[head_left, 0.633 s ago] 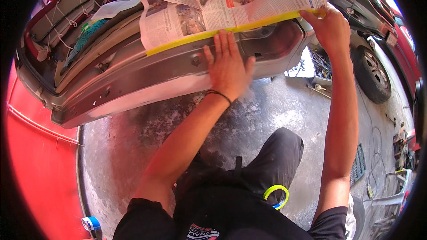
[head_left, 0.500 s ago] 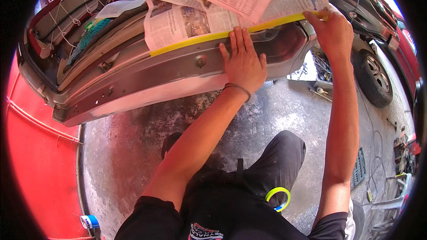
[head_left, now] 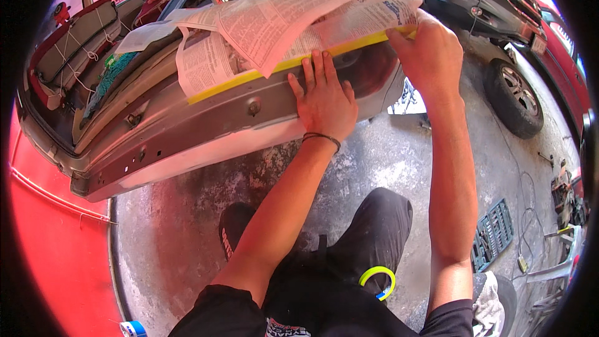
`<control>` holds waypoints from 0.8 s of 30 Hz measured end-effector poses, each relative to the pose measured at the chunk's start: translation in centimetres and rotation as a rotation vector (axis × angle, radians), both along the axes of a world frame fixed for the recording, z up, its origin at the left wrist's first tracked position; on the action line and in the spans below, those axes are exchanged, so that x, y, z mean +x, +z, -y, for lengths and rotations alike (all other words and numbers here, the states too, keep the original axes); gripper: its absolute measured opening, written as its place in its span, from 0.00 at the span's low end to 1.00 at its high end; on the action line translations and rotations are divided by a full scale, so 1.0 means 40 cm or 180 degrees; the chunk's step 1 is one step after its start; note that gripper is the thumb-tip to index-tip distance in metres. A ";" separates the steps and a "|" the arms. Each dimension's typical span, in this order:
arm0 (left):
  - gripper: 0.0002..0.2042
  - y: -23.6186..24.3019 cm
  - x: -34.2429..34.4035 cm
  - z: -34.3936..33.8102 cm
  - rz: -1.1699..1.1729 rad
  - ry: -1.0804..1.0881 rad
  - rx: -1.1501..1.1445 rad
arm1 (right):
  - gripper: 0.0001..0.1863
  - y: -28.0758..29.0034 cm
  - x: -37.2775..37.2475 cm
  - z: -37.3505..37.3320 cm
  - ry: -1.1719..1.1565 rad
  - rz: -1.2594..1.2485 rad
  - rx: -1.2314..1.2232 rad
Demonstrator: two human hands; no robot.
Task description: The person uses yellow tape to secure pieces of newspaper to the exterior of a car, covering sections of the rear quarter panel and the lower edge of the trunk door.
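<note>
Left hand [head_left: 327,101] spread flat, overlapping long yellow tape strip [head_left: 228,85]; right hand [head_left: 432,53] at strip's right end, fingertips mostly hidden, cannot tell if clamped; drooping printed newspaper flap [head_left: 265,40] partly covers strip.

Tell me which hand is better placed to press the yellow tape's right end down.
The right, I'd judge: the right hand is at that end of the yellow tape, while the left hand lies spread against the grey car panel, fingertips by the tape's middle stretch.
</note>
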State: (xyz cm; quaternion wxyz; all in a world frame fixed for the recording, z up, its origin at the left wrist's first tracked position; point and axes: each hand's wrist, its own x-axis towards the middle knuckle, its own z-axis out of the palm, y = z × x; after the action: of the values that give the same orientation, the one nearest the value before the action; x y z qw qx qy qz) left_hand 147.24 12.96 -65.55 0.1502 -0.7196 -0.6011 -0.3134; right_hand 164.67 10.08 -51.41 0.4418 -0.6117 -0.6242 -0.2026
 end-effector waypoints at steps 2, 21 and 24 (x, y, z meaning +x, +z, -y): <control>0.36 0.011 0.000 -0.001 -0.0014 -0.0004 0.0066 | 0.14 -0.015 -0.004 -0.003 -0.0026 0.0061 0.0154; 0.34 0.068 0.017 0.004 -0.0178 -0.0456 -0.0316 | 0.15 -0.097 0.023 -0.049 -0.0014 -0.0483 0.0370; 0.33 0.037 0.000 -0.014 -0.0217 -0.0487 0.0330 | 0.14 -0.091 -0.007 -0.049 -0.0101 -0.0552 0.0333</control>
State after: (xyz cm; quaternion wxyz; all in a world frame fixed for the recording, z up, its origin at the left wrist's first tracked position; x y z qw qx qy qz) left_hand 147.25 13.52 -64.08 0.1833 -0.7649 -0.5220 -0.3300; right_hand 164.38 12.05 -55.04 0.5222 -0.6128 -0.5624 -0.1883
